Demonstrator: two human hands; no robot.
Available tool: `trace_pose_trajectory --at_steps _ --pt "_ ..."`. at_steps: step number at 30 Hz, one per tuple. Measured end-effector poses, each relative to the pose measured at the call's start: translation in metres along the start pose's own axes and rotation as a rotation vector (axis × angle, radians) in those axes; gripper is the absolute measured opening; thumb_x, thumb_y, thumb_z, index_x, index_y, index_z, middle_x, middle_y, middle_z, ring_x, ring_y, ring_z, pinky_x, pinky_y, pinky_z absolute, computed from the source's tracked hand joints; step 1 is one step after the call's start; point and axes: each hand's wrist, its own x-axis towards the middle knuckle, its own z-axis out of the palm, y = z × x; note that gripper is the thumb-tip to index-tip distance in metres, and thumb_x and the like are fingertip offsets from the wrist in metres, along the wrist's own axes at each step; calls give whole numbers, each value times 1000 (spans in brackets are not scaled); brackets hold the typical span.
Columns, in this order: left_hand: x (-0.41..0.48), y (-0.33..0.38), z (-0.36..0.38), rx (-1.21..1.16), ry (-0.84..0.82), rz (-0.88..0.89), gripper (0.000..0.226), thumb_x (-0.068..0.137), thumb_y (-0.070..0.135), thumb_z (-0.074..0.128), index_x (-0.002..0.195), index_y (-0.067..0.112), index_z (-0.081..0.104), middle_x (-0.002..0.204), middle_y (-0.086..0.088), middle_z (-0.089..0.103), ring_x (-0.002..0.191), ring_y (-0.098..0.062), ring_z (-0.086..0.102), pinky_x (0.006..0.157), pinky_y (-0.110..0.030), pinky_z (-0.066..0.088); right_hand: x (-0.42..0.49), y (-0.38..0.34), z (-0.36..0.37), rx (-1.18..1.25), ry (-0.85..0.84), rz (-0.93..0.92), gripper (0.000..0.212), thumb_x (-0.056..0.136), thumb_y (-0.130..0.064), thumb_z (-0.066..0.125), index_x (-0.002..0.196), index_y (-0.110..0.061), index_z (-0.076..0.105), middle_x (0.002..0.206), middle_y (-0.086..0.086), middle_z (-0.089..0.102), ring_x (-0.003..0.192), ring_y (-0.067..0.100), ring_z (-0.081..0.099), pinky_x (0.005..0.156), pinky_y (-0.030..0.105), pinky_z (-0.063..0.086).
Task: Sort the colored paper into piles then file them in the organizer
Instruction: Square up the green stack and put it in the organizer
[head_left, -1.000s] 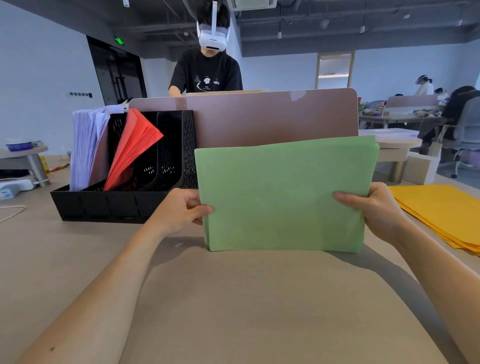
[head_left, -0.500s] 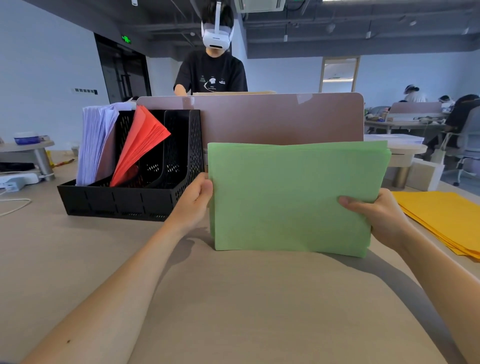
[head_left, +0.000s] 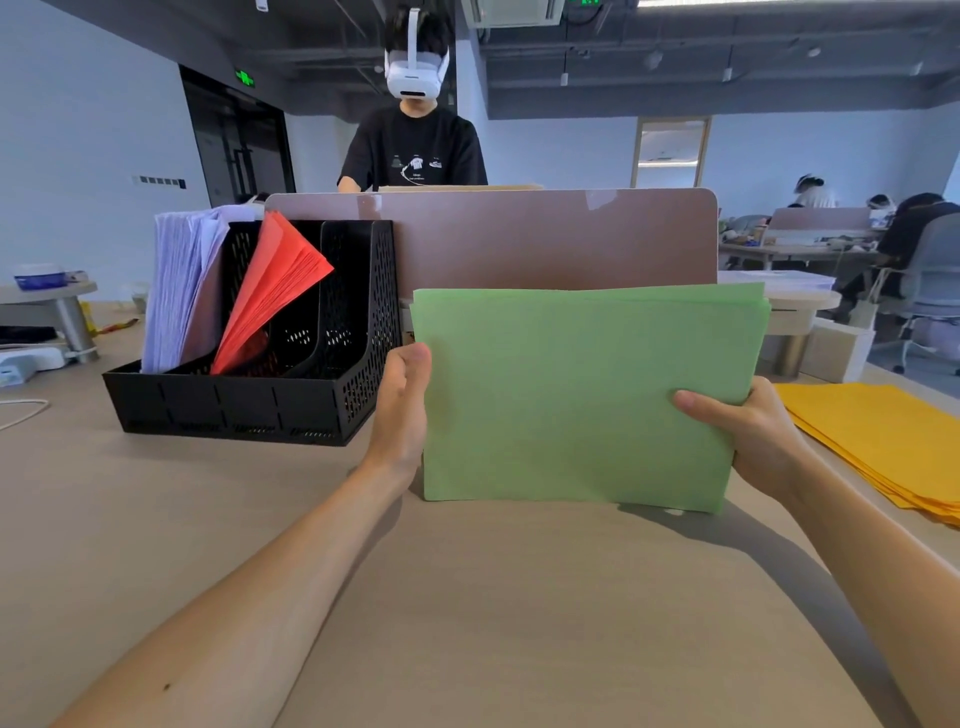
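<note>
Upright green stack (head_left: 582, 395) being gripped at both side edges.
Left hand (head_left: 402, 410) is being curled round the left edge, right hand (head_left: 748, 436) round the right, thumb in front; the stack is being held low at the table (head_left: 467, 597), just beside the black organizer (head_left: 249, 410).

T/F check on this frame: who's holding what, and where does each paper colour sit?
1. The left hand and right hand hold the green paper stack upright by its side edges. True.
2. The red paper lies flat on the table. False: it stands tilted in a slot of the black organizer.
3. The yellow paper is filed in the organizer. False: it lies flat on the table, right of the green stack.
4. The lavender paper stands in the organizer's leftmost slot. True.
</note>
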Motion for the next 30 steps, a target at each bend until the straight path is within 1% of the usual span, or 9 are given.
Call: trace_pose_trajectory --at_steps 2,6,10,15,20,22,24,27,30 --pt "-2 2 3 27 -18 43 59 83 66 53 116 18 50 116 1 62 108 -9 60 99 -41 46 0 0 0 -7 2 -7 33 68 -8 71 101 -10 70 100 7 76 88 27 72 78 39 61" --pt "0 0 3 -2 -54 78 39 84 52 68 109 26 52 116 0 67 113 -20 64 100 -47 49 0 -1 -1 -16 1 -34 35 65 -13 75 100 -14 71 101 5 76 95 32 71 78 40 60" --pt "-6 1 8 -82 -83 54 47 77 34 74 118 22 55 104 13 73 100 -7 70 80 -23 55 0 -1 -5 -18 -4 -50 62 43 -45 95 96 -20 75 103 6 75 91 26 73 74 37 61" --pt "-6 6 9 -92 -100 27 42 70 28 76 110 16 64 100 7 77 94 -13 73 74 -25 58 -2 7 -7 -11 -27 -21 80 33 -49 96 103 -19 72 106 6 75 92 26 72 72 35 60" --pt "-5 6 7 -96 -124 15 42 63 28 83 100 13 71 97 0 77 91 -19 74 72 -31 58 -4 9 -6 -22 -70 16 57 63 -20 88 114 -14 65 110 6 73 106 36 66 79 39 60" --pt "-4 6 6 -111 -137 19 52 57 33 86 102 12 71 100 -3 77 93 -21 74 72 -30 58 -4 -1 -2 -50 -32 -41 51 66 -23 85 112 -14 66 110 5 74 105 35 67 84 43 59" --pt "-4 5 7 -100 -138 20 51 56 29 87 101 12 71 101 -2 77 94 -21 74 73 -31 59 -2 -12 2 -115 92 -156 69 62 -32 88 122 -14 60 112 4 72 101 24 70 82 41 59" --pt "-4 3 10 -81 -117 19 40 61 18 84 99 13 71 98 -2 77 92 -22 74 76 -34 60 3 -24 3 -200 304 -348 93 77 -14 81 148 -32 24 118 8 62 97 20 69 76 34 60" --pt "-6 4 11 -86 -113 13 37 62 15 83 97 12 72 95 -1 78 87 -19 74 70 -30 59 7 -32 1 -376 337 -499 95 81 -15 78 150 -34 16 113 -4 54 91 12 68 73 27 59"
